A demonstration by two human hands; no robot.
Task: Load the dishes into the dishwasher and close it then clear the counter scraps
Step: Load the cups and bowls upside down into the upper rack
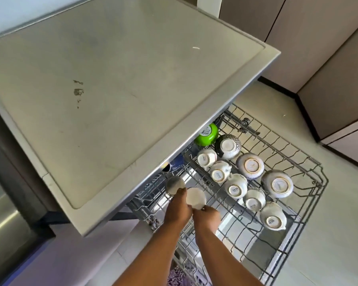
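Note:
The dishwasher's upper wire rack (pixel 310 162) is pulled out below the counter edge. Several white cups (pixel 236 187) and bowls (pixel 250 165) sit upside down in it, along with a green bowl (pixel 207 134) and a dark patterned bowl (pixel 227 146). At the rack's near left corner, my left hand (pixel 177 209) holds a small steel cup (pixel 175 184) by its rim. Right beside it, my right hand (pixel 207 215) grips an upturned white cup (pixel 195 198). The two hands touch each other. Brown scraps (pixel 78 91) and a small white scrap (pixel 195 47) lie on the grey counter (pixel 122 79).
The counter overhangs the rack's back left part, hiding what lies under it. A blue dish (pixel 175 164) peeks out beneath the counter edge. Tiled floor (pixel 329 223) and cabinet fronts (pixel 329 69) lie to the right. A steel surface (pixel 4 213) sits at the left.

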